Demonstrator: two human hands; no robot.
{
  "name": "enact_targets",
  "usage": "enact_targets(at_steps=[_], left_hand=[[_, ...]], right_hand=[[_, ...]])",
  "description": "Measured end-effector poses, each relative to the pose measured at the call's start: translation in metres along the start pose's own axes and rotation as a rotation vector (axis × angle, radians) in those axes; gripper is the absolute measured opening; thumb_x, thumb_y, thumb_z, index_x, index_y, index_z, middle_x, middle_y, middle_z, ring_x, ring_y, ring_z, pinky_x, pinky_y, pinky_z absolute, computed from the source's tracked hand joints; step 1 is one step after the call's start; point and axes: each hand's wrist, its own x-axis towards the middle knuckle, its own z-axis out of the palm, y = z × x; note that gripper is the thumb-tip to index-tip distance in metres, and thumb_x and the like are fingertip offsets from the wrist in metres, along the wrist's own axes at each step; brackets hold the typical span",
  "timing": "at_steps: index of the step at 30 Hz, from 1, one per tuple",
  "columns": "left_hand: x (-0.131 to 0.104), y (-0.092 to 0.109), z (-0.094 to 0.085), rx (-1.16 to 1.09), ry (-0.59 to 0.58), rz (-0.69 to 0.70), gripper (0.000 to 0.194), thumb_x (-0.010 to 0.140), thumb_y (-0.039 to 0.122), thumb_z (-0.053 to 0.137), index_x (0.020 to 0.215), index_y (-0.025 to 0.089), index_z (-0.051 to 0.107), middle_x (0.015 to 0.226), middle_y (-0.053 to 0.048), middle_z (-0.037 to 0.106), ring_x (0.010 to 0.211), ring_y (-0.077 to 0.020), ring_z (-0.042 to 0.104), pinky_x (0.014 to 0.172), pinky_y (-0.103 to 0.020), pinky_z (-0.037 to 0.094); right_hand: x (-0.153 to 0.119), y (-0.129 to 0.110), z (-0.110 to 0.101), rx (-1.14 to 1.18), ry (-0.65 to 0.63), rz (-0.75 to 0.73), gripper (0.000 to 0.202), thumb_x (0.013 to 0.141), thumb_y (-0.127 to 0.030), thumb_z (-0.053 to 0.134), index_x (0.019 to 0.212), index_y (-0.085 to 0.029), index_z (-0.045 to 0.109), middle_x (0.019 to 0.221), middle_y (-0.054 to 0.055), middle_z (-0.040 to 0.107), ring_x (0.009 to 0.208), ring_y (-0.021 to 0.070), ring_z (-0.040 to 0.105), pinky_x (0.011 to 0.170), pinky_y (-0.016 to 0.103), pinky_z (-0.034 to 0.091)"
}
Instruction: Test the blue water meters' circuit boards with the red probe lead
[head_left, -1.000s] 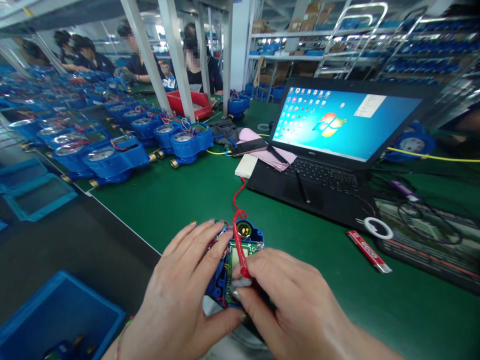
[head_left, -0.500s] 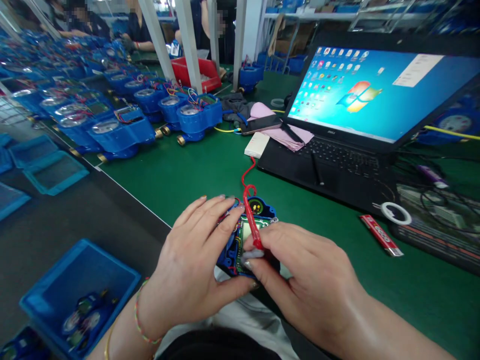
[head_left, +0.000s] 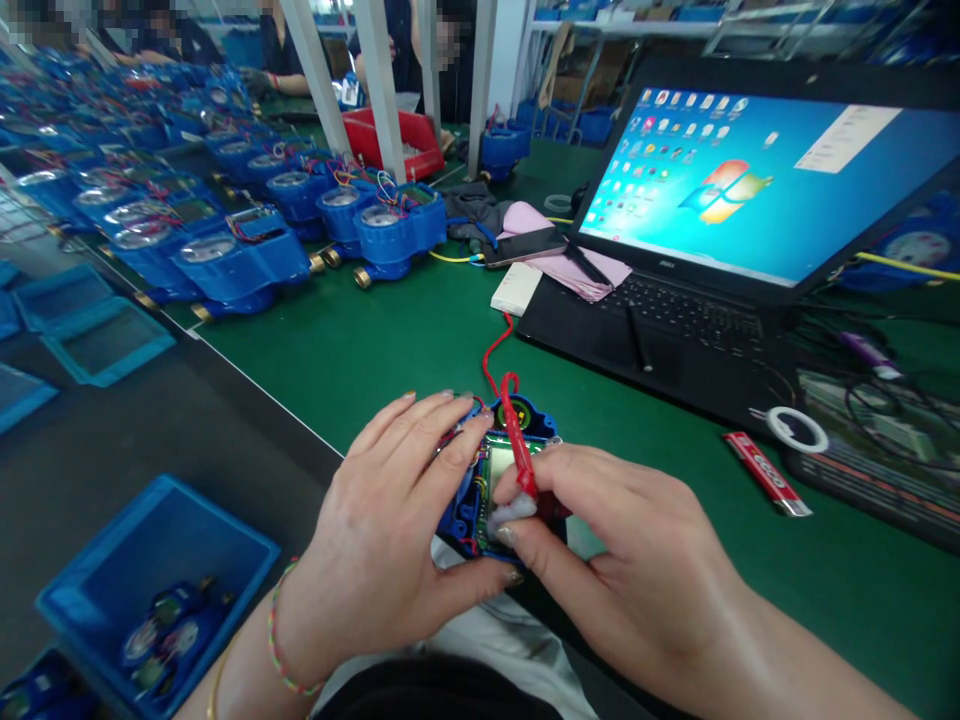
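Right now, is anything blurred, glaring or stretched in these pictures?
Head view: the laptop screen glows, its tiny text unreadable; head view: blue meters at far left look smeared and stretched; head view: pale glare on the round dial; head view: the right hand and red cord look fairly sharp.

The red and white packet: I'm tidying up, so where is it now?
In the head view, the red and white packet lies on the green tabletop at the right, just nearer than the white ring, in front of the laptop.

The tabletop (head_left: 315, 370) is green, the meters (head_left: 390, 235) blue, the cord (head_left: 498, 350) red, the laptop (head_left: 652, 370) black.
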Motion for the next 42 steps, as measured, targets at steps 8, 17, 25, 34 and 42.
enact_targets(at_steps=[8,17,25,34,42], left_hand=[[0.001,0.0,-0.001,0.0,0.006,0.001,0.071,0.076,0.054,0.058,0.13,0.01,0.045,0.135,-0.015,0.05,0.128,-0.0274,0.043,0.11,-0.046,0.03],[0.0,0.001,0.0,0.006,0.027,0.007,0.066,0.075,0.049,0.06,0.127,0.01,0.048,0.133,-0.015,0.051,0.126,-0.0269,0.044,0.111,-0.045,0.03],[0.0,0.001,0.0,-0.006,0.032,0.013,0.064,0.076,0.047,0.06,0.126,0.01,0.047,0.133,-0.014,0.051,0.126,-0.0265,0.044,0.111,-0.045,0.029],[-0.001,0.0,0.0,0.0,0.012,0.008,0.067,0.075,0.048,0.06,0.13,0.011,0.044,0.136,-0.013,0.048,0.128,-0.0264,0.041,0.112,-0.046,0.027],[0.004,0.0,-0.002,0.117,0.052,0.071,0.071,0.072,0.045,0.06,0.131,0.011,0.041,0.133,-0.014,0.051,0.123,-0.0271,0.047,0.106,-0.046,0.035]], right_hand=[[0.001,-0.001,0.0,-0.018,0.013,-0.018,0.011,0.079,-0.006,0.055,0.079,-0.017,0.056,0.068,-0.002,0.058,0.06,0.0111,0.053,0.057,0.021,0.041],[-0.001,0.0,0.006,-0.133,0.077,-0.099,0.01,0.084,-0.011,0.049,0.079,-0.017,0.055,0.07,0.0,0.061,0.064,0.013,0.056,0.063,0.022,0.046],[-0.001,-0.001,0.005,-0.161,0.076,-0.104,0.013,0.085,-0.012,0.048,0.079,-0.019,0.056,0.068,0.001,0.063,0.061,0.0141,0.057,0.06,0.023,0.047],[-0.006,-0.002,0.009,-0.15,0.043,-0.088,0.016,0.086,-0.01,0.045,0.078,-0.017,0.057,0.075,0.003,0.065,0.066,0.0168,0.058,0.061,0.028,0.048],[-0.004,0.002,0.013,-0.125,0.103,-0.179,0.017,0.083,-0.006,0.044,0.078,-0.015,0.056,0.07,0.003,0.062,0.062,0.0159,0.056,0.057,0.026,0.048]])
